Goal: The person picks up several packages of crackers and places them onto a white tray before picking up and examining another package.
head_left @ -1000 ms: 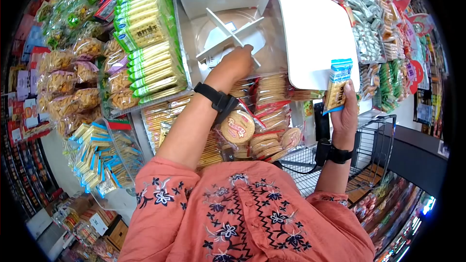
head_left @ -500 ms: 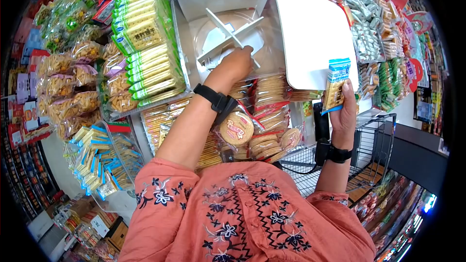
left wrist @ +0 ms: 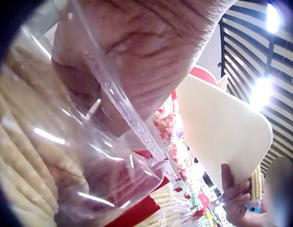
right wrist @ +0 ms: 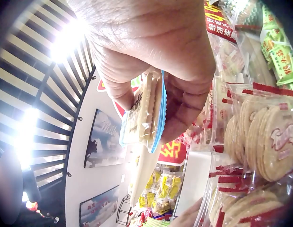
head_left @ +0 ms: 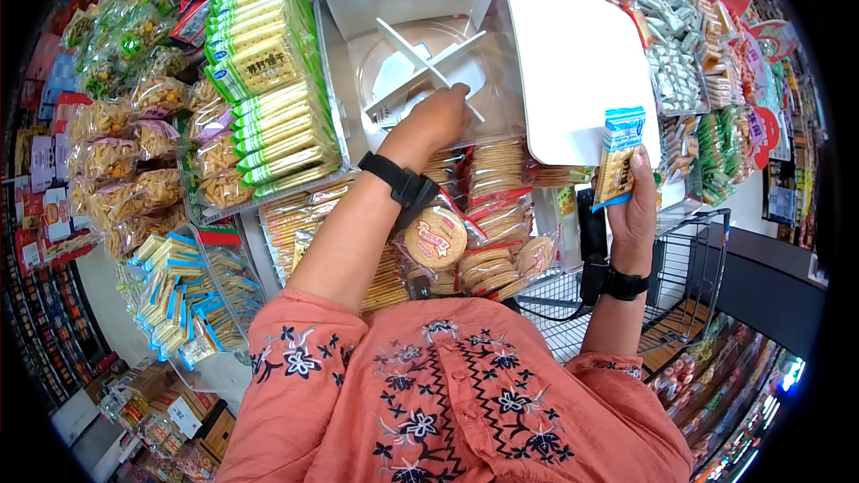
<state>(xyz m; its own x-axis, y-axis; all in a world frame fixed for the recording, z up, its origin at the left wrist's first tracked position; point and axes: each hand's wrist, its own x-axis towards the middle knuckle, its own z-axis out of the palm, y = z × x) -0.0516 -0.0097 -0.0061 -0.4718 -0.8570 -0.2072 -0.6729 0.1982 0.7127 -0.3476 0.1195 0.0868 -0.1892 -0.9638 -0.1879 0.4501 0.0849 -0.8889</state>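
My left hand (head_left: 434,121) reaches into a clear-walled bin (head_left: 403,2) and grips one end of a white cross-shaped divider (head_left: 429,68). In the left wrist view, the bin's clear edge crosses in front of that hand, and its fingertips are partly hidden. My right hand (head_left: 637,206) holds a small blue-and-clear cracker packet (head_left: 619,165) upright, its thumb on the front. A white board (head_left: 577,63) with rounded corners stands just behind the packet, and the left wrist view shows right-hand fingers (left wrist: 236,191) against this board.
Green cracker packets (head_left: 273,63) stand in rows left of the bin. Bagged round biscuits (head_left: 436,237) lie in front of it, below my left forearm. A wire shopping cart (head_left: 559,309) is at the front right. Wrapped snacks (head_left: 676,49) fill bins to the right.
The cross-shaped divider has shifted very slightly in the bin with my left hand on it. The white board and the packet sit a touch further left in view. Both holds look the same.
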